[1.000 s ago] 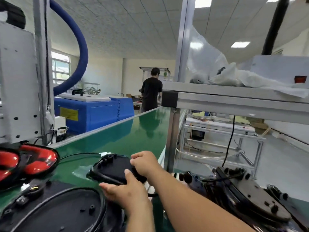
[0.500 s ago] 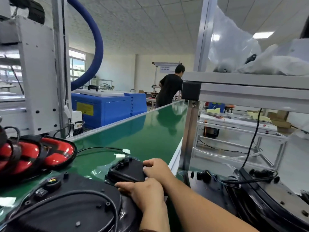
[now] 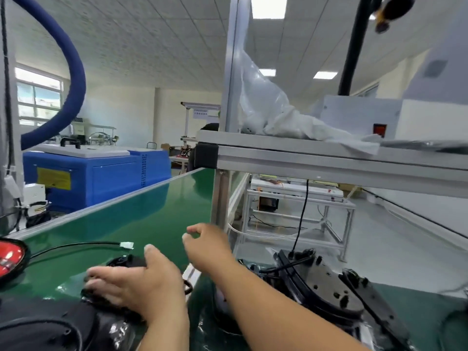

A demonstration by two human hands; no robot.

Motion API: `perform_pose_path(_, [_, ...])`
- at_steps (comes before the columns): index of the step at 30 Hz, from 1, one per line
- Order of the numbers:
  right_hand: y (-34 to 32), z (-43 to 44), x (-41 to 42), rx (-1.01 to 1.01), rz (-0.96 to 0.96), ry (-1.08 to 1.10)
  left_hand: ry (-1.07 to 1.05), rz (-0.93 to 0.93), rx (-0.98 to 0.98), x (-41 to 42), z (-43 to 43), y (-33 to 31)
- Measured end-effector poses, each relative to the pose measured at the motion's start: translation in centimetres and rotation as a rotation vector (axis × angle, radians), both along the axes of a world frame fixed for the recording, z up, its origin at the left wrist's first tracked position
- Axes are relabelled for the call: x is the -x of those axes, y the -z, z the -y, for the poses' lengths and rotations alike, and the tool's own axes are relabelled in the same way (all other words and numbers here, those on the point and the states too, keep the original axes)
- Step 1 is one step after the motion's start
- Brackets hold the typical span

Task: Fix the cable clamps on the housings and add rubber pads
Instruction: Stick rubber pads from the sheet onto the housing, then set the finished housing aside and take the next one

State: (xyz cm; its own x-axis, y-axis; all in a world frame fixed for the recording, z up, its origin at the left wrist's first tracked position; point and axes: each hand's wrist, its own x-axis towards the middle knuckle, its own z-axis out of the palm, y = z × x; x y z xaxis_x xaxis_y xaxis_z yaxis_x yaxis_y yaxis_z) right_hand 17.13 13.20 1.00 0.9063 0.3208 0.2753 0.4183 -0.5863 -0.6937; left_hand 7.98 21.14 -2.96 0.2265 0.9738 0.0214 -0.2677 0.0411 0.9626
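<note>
Head view shows the left hand (image 3: 136,287) lying on top of a small black housing (image 3: 124,263) on the green counter (image 3: 152,219). Its fingers (image 3: 101,274) are stretched and a little spread across the part, blurred, with the thumb raised at the far edge. The housing is mostly hidden. From what shows, its long axis seems to run across the counter, from lower left to upper right.

The right hand (image 3: 207,247) hangs just beyond and to the right of the housing, clear of it. Its fingers (image 3: 188,239) are loosely curled, and the thumb and forefinger tips sit close with green showing between them; nothing is visible in that gap. The left hand is plainly the nearer one and pins the part, so the right is probably the one free to fetch or fit a clamp or pad.

By count there is:
- one small housing under the hand;
- one larger dark housing (image 3: 50,330) at the lower left;
- a pile of housings (image 3: 329,287) on the right, too overlapped to number;
- one black cable (image 3: 76,247) ending in one white connector (image 3: 126,245), just beyond the small housing;
- one red lens (image 3: 10,259) at the left edge.

No clamp or rubber pad can be made out.
</note>
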Motion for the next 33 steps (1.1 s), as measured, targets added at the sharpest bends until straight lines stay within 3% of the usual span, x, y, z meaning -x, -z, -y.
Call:
perform_pose_path(4, [-2.2, 10.4, 1.5, -0.047, 0.024, 0.140, 0.121, -0.124, -0.385, -1.0, 5.6, -3.4])
perform_pose_path(9, [-2.3, 23.7, 3.1, -0.078, 0.009, 0.478, 0.864, -0.173, -0.512, -1.3, 13.6, -3.4])
perform_pose_path(12, [-0.4, 27.2, 3.7, -0.165, -0.074, 0.588, 1.070, -0.317, -0.566, -2.4, 17.1, -2.1])
perform_pose_path(16, [1.8, 27.8, 3.4, -0.110, -0.138, 0.539, 1.113, -0.537, -0.718, -5.0, 18.6, -2.0])
perform_pose_path(22, [2.5, 26.3, 2.4, 0.255, -0.245, 0.525, 1.042, -0.912, -0.873, -8.1, 19.0, -1.3])
perform_pose_path(25, [2.3, 25.7, 2.5, 0.408, -0.223, 0.489, 0.997, -1.006, -0.872, -8.5, 19.1, -1.3])
perform_pose_path(29, [2.5, 25.5, 2.6, 0.291, -0.260, 0.595, 1.007, -0.878, -0.778, -8.2, 19.2, -1.1])
perform_pose_path(33, [3.1, 24.9, 3.4, -0.064, -0.192, 0.583, 0.980, -0.570, -0.657, -7.4, 18.7, -1.4])
